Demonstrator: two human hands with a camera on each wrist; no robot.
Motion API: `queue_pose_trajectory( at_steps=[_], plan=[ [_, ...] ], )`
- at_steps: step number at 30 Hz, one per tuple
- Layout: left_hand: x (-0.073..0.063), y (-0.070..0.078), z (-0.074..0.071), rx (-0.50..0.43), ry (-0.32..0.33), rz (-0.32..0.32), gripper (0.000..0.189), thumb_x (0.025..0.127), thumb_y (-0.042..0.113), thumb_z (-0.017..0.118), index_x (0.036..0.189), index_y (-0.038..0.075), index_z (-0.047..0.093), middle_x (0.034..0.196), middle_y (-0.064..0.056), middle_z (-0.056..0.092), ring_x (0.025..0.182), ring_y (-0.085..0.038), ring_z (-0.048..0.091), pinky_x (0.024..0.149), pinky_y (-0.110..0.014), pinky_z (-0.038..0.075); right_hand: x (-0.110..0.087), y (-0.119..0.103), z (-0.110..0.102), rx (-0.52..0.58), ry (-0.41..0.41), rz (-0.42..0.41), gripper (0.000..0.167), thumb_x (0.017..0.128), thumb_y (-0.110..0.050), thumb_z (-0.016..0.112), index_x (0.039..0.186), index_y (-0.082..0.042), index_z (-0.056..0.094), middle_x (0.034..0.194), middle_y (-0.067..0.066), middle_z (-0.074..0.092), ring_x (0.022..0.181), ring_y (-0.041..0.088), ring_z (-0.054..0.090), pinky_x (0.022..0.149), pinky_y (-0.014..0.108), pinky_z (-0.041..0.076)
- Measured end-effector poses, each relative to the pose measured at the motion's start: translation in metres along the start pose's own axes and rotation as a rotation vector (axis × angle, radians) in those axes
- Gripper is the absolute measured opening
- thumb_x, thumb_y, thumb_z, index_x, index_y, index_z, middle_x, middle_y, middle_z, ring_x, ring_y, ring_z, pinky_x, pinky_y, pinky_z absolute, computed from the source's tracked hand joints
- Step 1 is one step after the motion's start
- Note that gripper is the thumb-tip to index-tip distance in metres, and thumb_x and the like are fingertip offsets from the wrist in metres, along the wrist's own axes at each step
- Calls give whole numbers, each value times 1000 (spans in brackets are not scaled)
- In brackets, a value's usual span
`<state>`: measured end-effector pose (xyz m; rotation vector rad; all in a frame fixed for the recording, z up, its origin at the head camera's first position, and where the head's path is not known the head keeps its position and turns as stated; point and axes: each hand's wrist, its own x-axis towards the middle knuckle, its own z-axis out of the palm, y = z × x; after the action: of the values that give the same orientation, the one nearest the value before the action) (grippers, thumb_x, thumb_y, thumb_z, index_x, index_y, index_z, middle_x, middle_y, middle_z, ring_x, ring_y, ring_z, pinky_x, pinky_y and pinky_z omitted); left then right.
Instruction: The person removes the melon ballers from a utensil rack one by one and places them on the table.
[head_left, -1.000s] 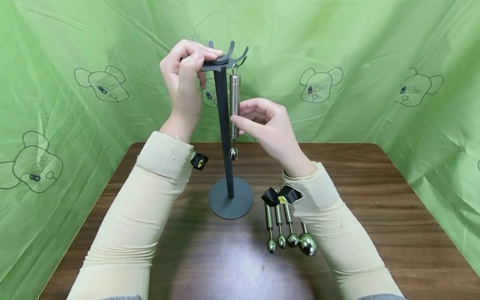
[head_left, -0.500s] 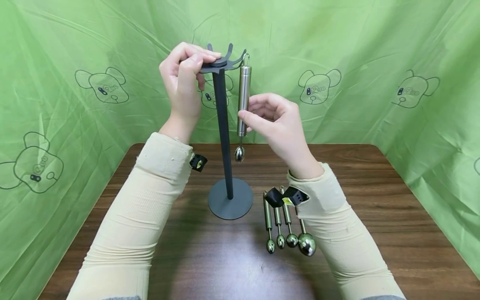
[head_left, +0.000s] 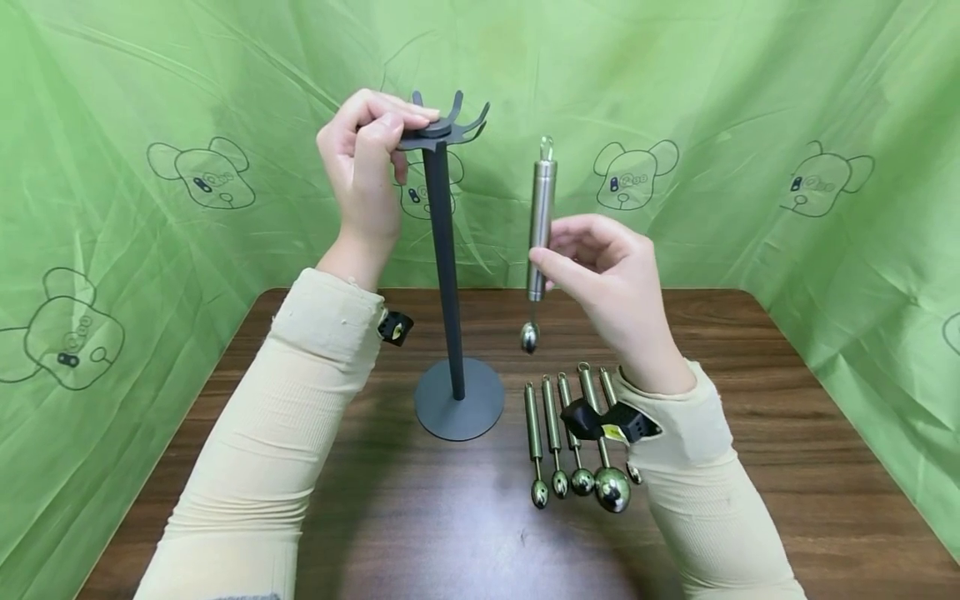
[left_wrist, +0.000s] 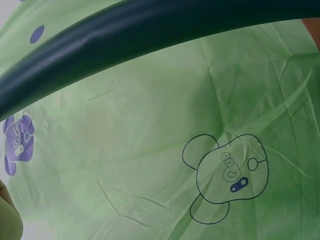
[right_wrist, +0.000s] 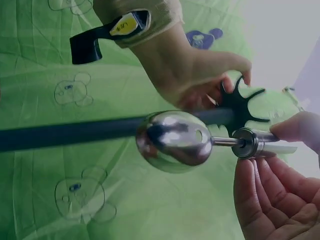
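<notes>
My left hand grips the hooked top of a dark grey utensil stand, fingers over the hub. To the right of the stand, my right hand pinches the steel handle of a melon baller between thumb and fingers. The melon baller hangs upright in the air, loop up and small oval scoop down, apart from the hooks. In the right wrist view its shiny scoop, with a small hole, is close to the camera. The left wrist view shows the stand's pole but hardly any of the hand.
Several more melon ballers lie side by side on the wooden table, right of the stand's round base; the right wrist partly covers them. Green printed cloth surrounds the table on the visible sides.
The melon baller has come off the stand's right hook and moved right and lower, pinched in my right hand. More melon ballers on the table are uncovered. My left hand stays on the stand.
</notes>
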<state>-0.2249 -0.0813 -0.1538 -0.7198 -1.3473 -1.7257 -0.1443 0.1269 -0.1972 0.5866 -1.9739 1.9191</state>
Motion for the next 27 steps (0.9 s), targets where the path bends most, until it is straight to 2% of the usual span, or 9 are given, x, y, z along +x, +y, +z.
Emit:
queue_pose_trajectory(
  at_steps=[3,9,13,23,27],
  plan=[
    [0,0,0,0,1,-2,27,78,19,45,68,12,68,73,4,71,61,-15,63,41,-20,31,-10,4,-12,6,36,41,19,83,4,70,94,-10,73,80,1,72,63,12,64,61,24,57],
    [0,0,1,10,1,-12,26,78,19,45,68,12,69,74,3,72,44,-8,44,41,-20,31,-26,18,-32,24,128,101,15,82,3,72,91,-9,73,78,0,72,62,9,64,59,23,56],
    [1,0,1,7,3,-13,26,78,18,45,68,12,69,73,3,72,44,-8,45,41,-20,31,-34,29,-43,13,159,129,14,83,2,72,90,-9,73,78,0,72,61,9,64,58,23,55],
    [0,1,2,1,8,-7,26,79,18,45,68,12,68,73,4,72,58,-14,60,41,-20,32,-56,53,-62,-2,177,194,15,85,4,69,88,-11,72,76,-4,71,56,8,61,56,21,54],
    [0,1,3,-3,9,-9,26,79,17,45,68,12,68,73,3,72,58,-14,60,41,-20,32,-65,58,-68,-13,196,211,14,84,4,70,88,-9,72,75,-3,70,55,9,61,56,22,54]
  ],
)
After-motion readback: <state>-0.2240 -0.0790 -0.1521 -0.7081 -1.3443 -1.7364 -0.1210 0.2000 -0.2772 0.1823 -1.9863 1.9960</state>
